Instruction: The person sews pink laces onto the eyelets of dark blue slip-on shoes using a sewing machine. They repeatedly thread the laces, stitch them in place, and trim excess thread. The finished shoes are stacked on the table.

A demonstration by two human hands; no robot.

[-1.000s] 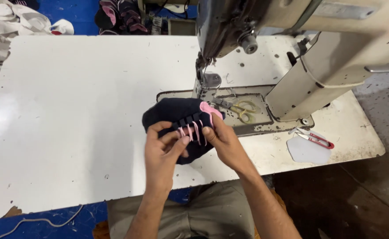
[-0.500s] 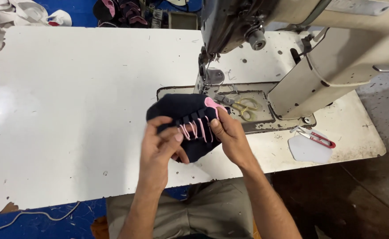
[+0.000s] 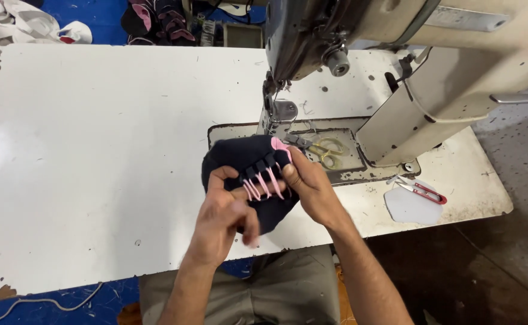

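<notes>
We pinched the dark navy fabric shoe upper with pink laces [image 3: 240, 162] between both hands, left hand [image 3: 225, 213] closed beneath, right hand [image 3: 309, 186] gripping its edge, just before the grey sewing machine [image 3: 396, 54] so its needle could reach.

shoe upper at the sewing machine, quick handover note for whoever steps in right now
Left hand: grips the dark shoe upper from below, fingers at the pink laces.
Right hand: pinches the upper's right edge by the pink tab.
The upper sits on the white table just in front of the sewing machine, not under the needle.
Scissors lie on the machine bed; red thread snips to the right.
Done: laces threaded through the loops.
Left: stitching, apparently.
</notes>
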